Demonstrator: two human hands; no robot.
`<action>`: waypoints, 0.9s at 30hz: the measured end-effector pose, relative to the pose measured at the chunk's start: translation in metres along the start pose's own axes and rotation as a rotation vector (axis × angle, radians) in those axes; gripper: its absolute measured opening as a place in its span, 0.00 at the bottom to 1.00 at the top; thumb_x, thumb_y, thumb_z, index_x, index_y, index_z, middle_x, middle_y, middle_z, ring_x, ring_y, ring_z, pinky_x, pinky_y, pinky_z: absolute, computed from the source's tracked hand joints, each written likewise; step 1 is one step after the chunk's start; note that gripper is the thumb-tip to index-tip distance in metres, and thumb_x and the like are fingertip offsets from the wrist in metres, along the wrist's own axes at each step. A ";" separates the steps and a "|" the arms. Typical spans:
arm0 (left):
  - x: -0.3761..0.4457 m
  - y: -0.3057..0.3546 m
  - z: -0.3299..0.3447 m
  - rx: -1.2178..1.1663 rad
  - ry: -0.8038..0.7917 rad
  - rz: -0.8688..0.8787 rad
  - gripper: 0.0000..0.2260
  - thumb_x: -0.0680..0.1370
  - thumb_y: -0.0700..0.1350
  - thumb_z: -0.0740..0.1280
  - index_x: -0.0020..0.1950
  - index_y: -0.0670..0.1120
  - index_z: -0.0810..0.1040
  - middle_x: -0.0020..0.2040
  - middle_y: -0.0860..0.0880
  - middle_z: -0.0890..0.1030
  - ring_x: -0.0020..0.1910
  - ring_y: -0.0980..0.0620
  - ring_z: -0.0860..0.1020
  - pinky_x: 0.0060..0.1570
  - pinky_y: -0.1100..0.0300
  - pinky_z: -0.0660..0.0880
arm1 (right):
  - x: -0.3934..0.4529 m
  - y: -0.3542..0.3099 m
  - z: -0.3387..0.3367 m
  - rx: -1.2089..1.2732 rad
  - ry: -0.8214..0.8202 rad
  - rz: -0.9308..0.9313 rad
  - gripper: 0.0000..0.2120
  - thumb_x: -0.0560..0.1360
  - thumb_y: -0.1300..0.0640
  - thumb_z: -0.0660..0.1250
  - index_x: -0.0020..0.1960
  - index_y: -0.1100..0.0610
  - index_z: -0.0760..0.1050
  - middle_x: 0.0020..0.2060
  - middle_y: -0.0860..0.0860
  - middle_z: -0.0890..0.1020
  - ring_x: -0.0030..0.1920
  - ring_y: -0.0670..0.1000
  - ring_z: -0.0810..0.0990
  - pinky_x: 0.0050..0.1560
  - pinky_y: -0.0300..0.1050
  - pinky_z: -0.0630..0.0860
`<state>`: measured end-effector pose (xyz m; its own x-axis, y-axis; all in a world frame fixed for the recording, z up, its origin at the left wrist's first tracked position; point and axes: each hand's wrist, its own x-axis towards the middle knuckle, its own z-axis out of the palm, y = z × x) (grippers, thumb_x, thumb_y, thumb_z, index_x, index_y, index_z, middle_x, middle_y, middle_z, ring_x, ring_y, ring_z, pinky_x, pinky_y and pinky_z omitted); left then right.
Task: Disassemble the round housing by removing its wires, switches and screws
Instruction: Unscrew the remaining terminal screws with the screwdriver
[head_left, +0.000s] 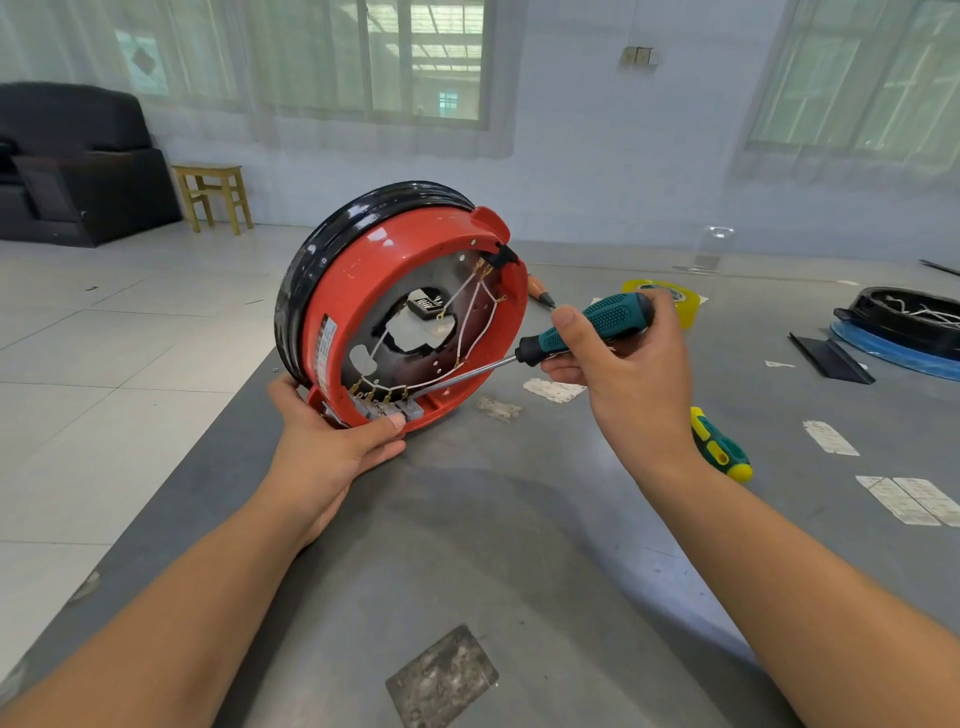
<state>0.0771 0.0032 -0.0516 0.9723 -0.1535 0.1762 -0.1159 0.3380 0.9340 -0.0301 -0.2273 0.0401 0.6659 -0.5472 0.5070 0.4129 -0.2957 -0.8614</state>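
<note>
Your left hand (332, 441) grips the lower rim of a red and black round housing (400, 306), tilted on edge on the grey surface (519, 519); white wires (478, 312) and grey switches (387, 408) show inside. Your right hand (618, 358) has its fingers curled round a green-handled screwdriver (582, 327), tip among the switches. Behind lie tiled floor, a wooden stool (213, 195) and curtained windows. The screws are too small to make out.
</note>
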 end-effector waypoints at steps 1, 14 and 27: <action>-0.001 0.001 0.001 0.008 -0.006 0.008 0.34 0.73 0.29 0.78 0.59 0.61 0.64 0.68 0.55 0.72 0.57 0.54 0.86 0.47 0.47 0.86 | 0.000 -0.001 0.000 -0.008 0.002 -0.003 0.19 0.73 0.45 0.78 0.54 0.45 0.69 0.46 0.57 0.85 0.36 0.54 0.88 0.37 0.48 0.85; -0.005 0.004 0.003 0.062 -0.007 0.015 0.37 0.72 0.29 0.79 0.63 0.60 0.63 0.66 0.56 0.73 0.61 0.45 0.84 0.48 0.48 0.86 | -0.007 -0.011 0.003 -0.039 0.028 -0.016 0.19 0.69 0.39 0.78 0.49 0.37 0.69 0.46 0.52 0.83 0.34 0.51 0.88 0.33 0.41 0.83; -0.004 0.004 0.002 0.105 -0.007 -0.019 0.39 0.71 0.33 0.81 0.67 0.61 0.62 0.65 0.56 0.73 0.60 0.44 0.84 0.47 0.49 0.87 | -0.009 -0.012 0.003 -0.072 0.003 -0.016 0.19 0.73 0.43 0.77 0.55 0.39 0.67 0.48 0.48 0.81 0.32 0.52 0.87 0.31 0.41 0.82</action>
<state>0.0722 0.0031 -0.0475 0.9732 -0.1653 0.1597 -0.1181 0.2362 0.9645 -0.0390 -0.2164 0.0465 0.6582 -0.5441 0.5204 0.3773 -0.3597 -0.8534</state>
